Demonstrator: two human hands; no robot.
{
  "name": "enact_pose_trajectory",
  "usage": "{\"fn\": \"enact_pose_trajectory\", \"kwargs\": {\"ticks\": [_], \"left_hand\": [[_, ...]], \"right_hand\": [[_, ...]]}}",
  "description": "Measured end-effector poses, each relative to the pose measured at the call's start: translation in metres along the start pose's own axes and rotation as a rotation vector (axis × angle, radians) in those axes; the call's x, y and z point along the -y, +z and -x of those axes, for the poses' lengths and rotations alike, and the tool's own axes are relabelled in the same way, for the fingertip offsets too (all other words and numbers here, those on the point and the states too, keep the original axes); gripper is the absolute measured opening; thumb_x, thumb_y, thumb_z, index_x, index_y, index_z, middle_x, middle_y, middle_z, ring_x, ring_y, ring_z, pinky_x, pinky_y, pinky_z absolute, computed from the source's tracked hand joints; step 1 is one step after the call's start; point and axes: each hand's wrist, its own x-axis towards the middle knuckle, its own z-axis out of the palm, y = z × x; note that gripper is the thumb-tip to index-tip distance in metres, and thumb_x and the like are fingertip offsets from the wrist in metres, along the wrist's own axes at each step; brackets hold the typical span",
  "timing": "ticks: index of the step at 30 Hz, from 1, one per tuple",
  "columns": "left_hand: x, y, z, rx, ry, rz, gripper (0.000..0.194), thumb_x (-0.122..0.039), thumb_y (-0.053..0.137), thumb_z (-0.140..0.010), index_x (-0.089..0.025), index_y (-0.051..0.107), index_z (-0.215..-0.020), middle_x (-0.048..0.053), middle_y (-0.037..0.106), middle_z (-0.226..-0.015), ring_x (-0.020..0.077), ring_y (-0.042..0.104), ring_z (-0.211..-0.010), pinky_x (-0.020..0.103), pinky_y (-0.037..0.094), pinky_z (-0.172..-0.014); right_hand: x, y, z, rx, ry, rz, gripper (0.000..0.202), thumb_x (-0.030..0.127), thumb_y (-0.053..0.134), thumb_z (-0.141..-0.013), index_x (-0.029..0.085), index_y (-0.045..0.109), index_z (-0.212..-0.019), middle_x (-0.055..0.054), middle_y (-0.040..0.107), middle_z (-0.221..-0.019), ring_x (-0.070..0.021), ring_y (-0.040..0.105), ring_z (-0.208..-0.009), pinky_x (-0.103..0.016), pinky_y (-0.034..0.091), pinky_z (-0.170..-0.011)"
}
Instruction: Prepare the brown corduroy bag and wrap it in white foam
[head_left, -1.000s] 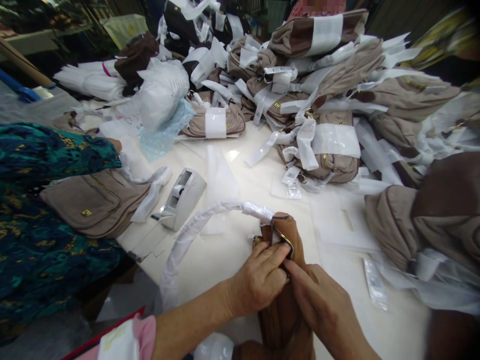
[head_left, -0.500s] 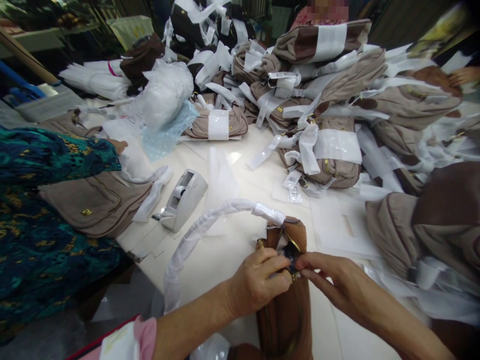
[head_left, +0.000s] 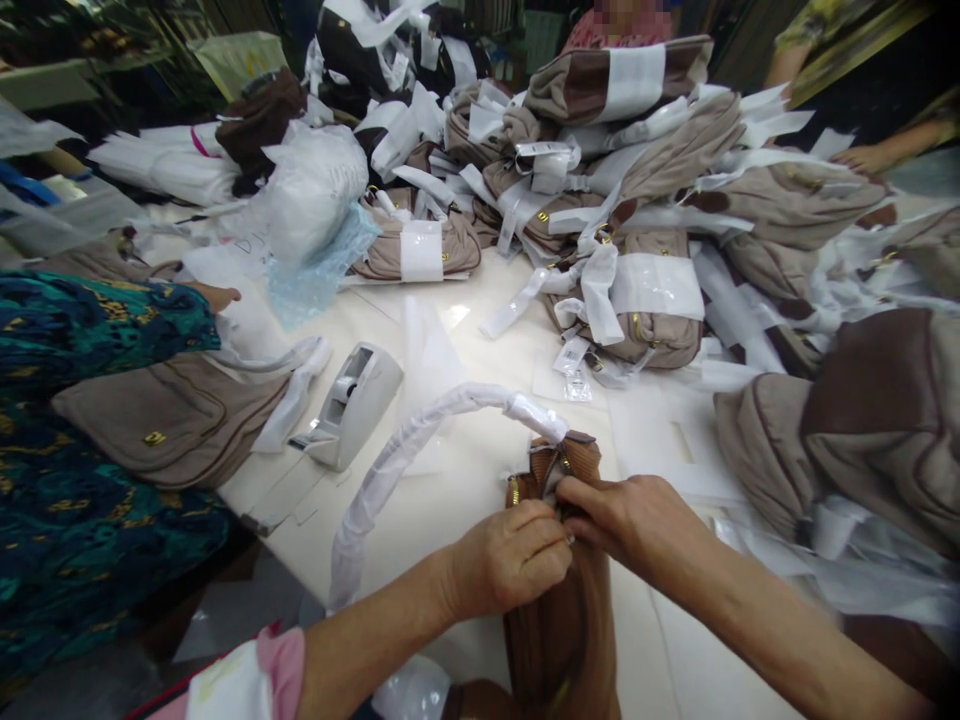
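The left hand (head_left: pixel 514 560) and right hand (head_left: pixel 637 515) pinched a brown bag (head_left: pixel 559 650) by its zip (head_left: pixel 566 464), near centre; at left, a taupe bag (head_left: pixel 180 400) bore a gold badge (head_left: pixel 154 438) starting with D, the rest unclear

The left hand (head_left: pixel 510 562) and right hand (head_left: pixel 641 515) hide what their fingertips pinch on the brown bag (head_left: pixel 559 645), whose near end runs out of sight. From here I can't read the small tags (head_left: pixel 574 354); the co-worker in teal (head_left: pixel 82 480) is cut off at left.
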Motion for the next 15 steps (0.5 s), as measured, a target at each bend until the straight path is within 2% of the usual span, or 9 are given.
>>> {"fn": "enact_pose_trajectory", "kwargs": {"ticks": [2, 4, 6, 7, 11, 15], "left_hand": [[0.001, -0.001, 0.002, -0.003, -0.022, 0.016, 0.004, -0.006, 0.051, -0.081, -0.006, 0.056, -0.081, 0.009, 0.059, -0.078, 0.0181, 0.052, -0.083, 0.03, 0.052, -0.076], [0.001, 0.001, 0.005, -0.022, -0.031, 0.04, 0.003, -0.006, 0.052, -0.08, -0.005, 0.055, -0.082, 0.011, 0.059, -0.082, 0.0182, 0.052, -0.086, 0.031, 0.052, -0.08], [0.001, 0.003, 0.007, -0.048, -0.042, 0.065, 0.004, -0.004, 0.054, -0.079, -0.005, 0.055, -0.082, 0.011, 0.059, -0.084, 0.0181, 0.051, -0.087, 0.032, 0.051, -0.083], [0.001, 0.003, 0.007, -0.054, -0.049, 0.076, 0.005, -0.004, 0.053, -0.078, -0.004, 0.055, -0.083, 0.011, 0.059, -0.084, 0.0182, 0.051, -0.087, 0.033, 0.051, -0.084], [-0.001, 0.002, 0.004, -0.043, -0.066, 0.089, 0.008, -0.003, 0.048, -0.079, -0.003, 0.055, -0.084, 0.012, 0.058, -0.084, 0.0191, 0.051, -0.087, 0.035, 0.051, -0.084], [-0.002, -0.002, -0.003, -0.052, 0.0, 0.062, 0.009, -0.001, 0.048, -0.078, -0.002, 0.056, -0.078, 0.013, 0.059, -0.079, 0.0198, 0.054, -0.083, 0.034, 0.051, -0.084]], "right_hand": [[0.004, 0.012, 0.01, -0.175, 0.016, -0.083, 0.025, 0.028, 0.057, -0.08, 0.026, 0.049, -0.104, 0.004, 0.064, -0.07, -0.0128, 0.061, -0.055, -0.023, 0.029, -0.042], [0.014, 0.026, 0.023, -0.413, 0.11, -0.213, 0.036, 0.028, 0.054, -0.083, 0.023, 0.042, -0.117, 0.002, 0.063, -0.079, -0.01, 0.06, -0.06, -0.021, 0.04, -0.049], [0.028, 0.037, 0.036, -0.615, 0.264, -0.334, 0.034, 0.029, 0.053, -0.084, 0.02, 0.043, -0.115, 0.0, 0.062, -0.081, -0.0084, 0.058, -0.063, -0.019, 0.045, -0.057], [0.036, 0.041, 0.041, -0.663, 0.318, -0.376, 0.029, 0.029, 0.053, -0.083, 0.019, 0.046, -0.11, -0.001, 0.061, -0.082, -0.0088, 0.058, -0.066, -0.019, 0.046, -0.061], [0.065, 0.055, 0.049, -0.633, 0.36, -0.382, 0.023, 0.033, 0.052, -0.083, 0.017, 0.052, -0.099, -0.005, 0.06, -0.088, -0.0143, 0.057, -0.079, -0.026, 0.046, -0.069], [0.076, 0.067, 0.048, -0.673, 0.419, -0.324, 0.013, 0.028, 0.053, -0.083, 0.019, 0.055, -0.092, -0.002, 0.061, -0.082, -0.0123, 0.056, -0.072, -0.025, 0.043, -0.069]]}}
